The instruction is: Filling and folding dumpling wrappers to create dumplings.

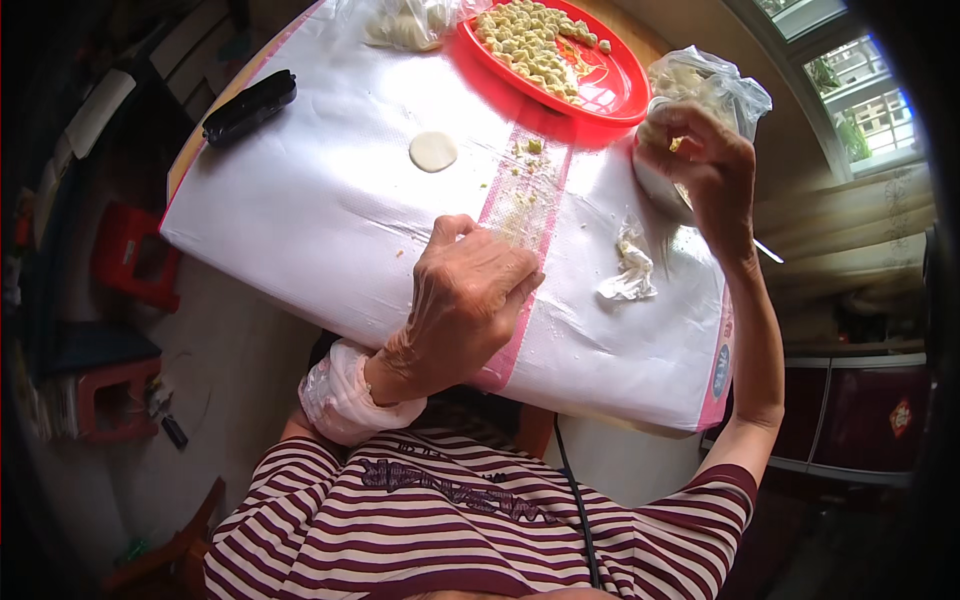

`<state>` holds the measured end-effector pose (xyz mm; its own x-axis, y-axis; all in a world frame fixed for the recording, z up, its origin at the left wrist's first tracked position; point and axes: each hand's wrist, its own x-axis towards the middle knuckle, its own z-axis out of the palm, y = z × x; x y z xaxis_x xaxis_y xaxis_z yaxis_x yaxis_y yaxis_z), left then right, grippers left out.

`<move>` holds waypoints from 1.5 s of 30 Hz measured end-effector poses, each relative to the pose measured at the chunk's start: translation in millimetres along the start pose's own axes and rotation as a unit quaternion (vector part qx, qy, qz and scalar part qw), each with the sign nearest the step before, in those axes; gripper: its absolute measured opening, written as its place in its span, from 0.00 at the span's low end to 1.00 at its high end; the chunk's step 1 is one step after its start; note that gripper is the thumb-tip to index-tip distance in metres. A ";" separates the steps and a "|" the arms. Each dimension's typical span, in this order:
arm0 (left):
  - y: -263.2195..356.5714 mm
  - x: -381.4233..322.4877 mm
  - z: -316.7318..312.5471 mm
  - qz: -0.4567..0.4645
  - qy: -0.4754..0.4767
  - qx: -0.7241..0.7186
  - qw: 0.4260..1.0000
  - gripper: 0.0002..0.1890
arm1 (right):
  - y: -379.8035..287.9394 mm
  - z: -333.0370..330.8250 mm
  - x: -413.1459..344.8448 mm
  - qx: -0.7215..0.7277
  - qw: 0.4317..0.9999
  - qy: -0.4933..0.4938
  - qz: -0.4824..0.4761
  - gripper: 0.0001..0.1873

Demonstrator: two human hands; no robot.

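Note:
My left hand (476, 292) hangs over the near part of the table, palm down with fingers curled. What may lie in its fingers is hidden. Further off, a round flat dough wrapper (433, 152) rests on the table cover. My right hand (701, 161), slightly blurred, is raised above a bowl (664, 187) at the right, its thumb and fingers bent together. Whether it pinches something cannot be made out. Crumbs of yellow-green filling (534, 146) are scattered on the pink-edged strip between the hands. A red plate (626, 94) holds many small shaped dough pieces (529, 49).
A crumpled tissue (632, 262) lies near the bowl, and a clear plastic bag (712, 82) stands behind it. Another plastic bag (412, 22) sits at the far edge. A black case (250, 109) is at the left. Red plastic stools (135, 255) stand on the floor.

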<state>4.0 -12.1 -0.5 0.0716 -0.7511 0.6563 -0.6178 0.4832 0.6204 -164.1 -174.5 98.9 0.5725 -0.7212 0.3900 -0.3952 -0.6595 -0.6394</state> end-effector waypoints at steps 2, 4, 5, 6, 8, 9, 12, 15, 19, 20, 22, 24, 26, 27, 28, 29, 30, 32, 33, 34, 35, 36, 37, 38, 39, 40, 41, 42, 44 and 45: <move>-0.7 -0.5 -2.4 0.001 0.002 0.014 1.000 0.08 | 10.3 -7.1 31.3 -0.040 0.999 0.002 0.029 0.07; -2.2 2.2 -1.4 0.022 0.013 0.022 0.999 0.08 | 20.1 -20.9 60.4 -0.081 0.996 -0.009 0.043 0.05; -0.6 4.8 -2.8 0.025 0.015 0.018 0.999 0.08 | 32.2 -26.7 75.2 -0.073 0.996 -0.015 0.052 0.05; 1.8 8.4 -4.8 0.013 0.016 -0.004 1.000 0.09 | 47.9 -32.1 88.8 -0.078 0.995 -0.013 0.054 0.05; -2.8 4.8 -12.9 -0.010 -0.005 -0.019 1.000 0.11 | 88.8 -17.2 125.0 -0.088 0.994 -0.046 0.047 0.04; -6.7 2.2 -16.3 -0.015 0.000 -0.017 1.000 0.11 | 103.5 -11.4 140.5 -0.087 0.994 -0.052 0.044 0.04; -14.1 0.9 -15.7 -0.006 -0.004 -0.004 1.000 0.17 | 147.5 -12.3 165.1 -0.078 0.994 -0.062 0.055 0.06; -11.1 5.6 -19.8 -0.032 -0.017 -0.048 0.998 0.21 | 180.1 -15.9 176.5 -0.113 0.989 -0.063 0.074 0.07; -14.6 5.1 -20.5 -0.034 -0.032 -0.079 0.996 0.22 | 239.8 -10.2 196.2 -0.129 0.986 -0.073 0.081 0.07; -15.8 5.2 -20.0 -0.025 -0.034 -0.083 0.996 0.22 | 260.9 -17.0 202.7 -0.119 0.986 -0.076 0.092 0.07; -17.1 4.5 -22.8 -0.034 -0.037 -0.085 0.995 0.22 | 267.0 -6.1 211.0 -0.149 0.981 -0.089 0.089 0.07; -19.4 4.7 -22.7 -0.030 -0.036 -0.092 0.995 0.23 | 269.4 0.3 214.8 -0.183 0.974 -0.098 0.086 0.07; -20.0 6.4 -22.8 -0.032 -0.040 -0.094 0.994 0.23 | 268.6 5.8 214.3 -0.214 0.971 -0.079 0.070 0.07; -19.7 6.8 -23.0 -0.030 -0.043 -0.099 0.994 0.23 | 267.9 5.9 215.7 -0.214 0.971 -0.079 0.072 0.07; -19.7 6.7 -22.6 -0.030 -0.045 -0.099 0.994 0.23 | 266.9 5.8 217.8 -0.239 0.964 -0.078 0.085 0.07; -19.7 6.7 -22.3 -0.025 -0.052 -0.100 0.993 0.22 | 265.9 6.2 219.6 -0.264 0.957 -0.076 0.099 0.07; -19.8 6.7 -22.2 -0.019 -0.059 -0.100 0.993 0.21 | 266.8 6.1 221.3 -0.264 0.957 -0.075 0.100 0.07; -19.5 7.1 -22.4 -0.020 -0.062 -0.104 0.992 0.21 | 268.0 5.8 224.7 -0.245 0.962 -0.080 0.087 0.06; -19.6 7.0 -22.4 -0.023 -0.064 -0.106 0.992 0.21 | 267.3 9.2 225.4 -0.243 0.963 -0.081 0.087 0.06; -19.8 6.9 -22.3 -0.023 -0.064 -0.104 0.992 0.21 | 266.5 12.9 226.2 -0.221 0.968 -0.074 0.094 0.06; -20.1 6.8 -22.2 -0.024 -0.066 -0.103 0.992 0.21 | 265.4 15.7 226.8 -0.199 0.972 -0.068 0.101 0.06; -20.0 7.1 -21.7 -0.022 -0.070 -0.105 0.992 0.21 | 271.6 11.0 227.9 -0.201 0.972 -0.065 0.103 0.06; -19.7 7.7 -21.2 -0.019 -0.071 -0.109 0.991 0.21 | 280.4 4.2 230.6 -0.173 0.977 -0.074 0.101 0.06; -19.5 8.4 -20.7 -0.017 -0.071 -0.118 0.990 0.20 | 288.9 -4.3 230.9 -0.146 0.981 -0.082 0.099 0.06; -20.1 7.9 -20.6 -0.024 -0.070 -0.116 0.990 0.20 | 282.2 4.4 231.5 -0.140 0.982 -0.086 0.097 0.06; -19.6 7.8 -21.3 -0.028 -0.069 -0.111 0.991 0.20 | 266.7 12.0 231.4 -0.132 0.980 -0.084 0.120 0.06; -19.2 8.1 -22.1 -0.035 -0.069 -0.104 0.992 0.20 | 253.4 19.6 231.1 -0.124 0.979 -0.083 0.142 0.07; -18.5 8.6 -22.4 -0.035 -0.071 -0.107 0.991 0.20 | 254.9 14.2 228.5 -0.126 0.978 -0.080 0.145 0.07; -19.2 8.4 -20.6 -0.024 -0.065 -0.115 0.991 0.19 | 256.9 2.4 223.6 -0.109 0.989 -0.054 0.083 0.08; -20.2 7.5 -19.8 -0.021 -0.055 -0.114 0.992 0.19 | 248.4 4.9 222.0 -0.106 0.989 -0.056 0.083 0.08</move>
<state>32.5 -18.6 0.5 0.0010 -0.8112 0.5848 -0.4221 0.5298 0.7356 -131.6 -497.4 23.4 0.5589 -0.8027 0.2082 -0.6250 -0.5727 -0.5305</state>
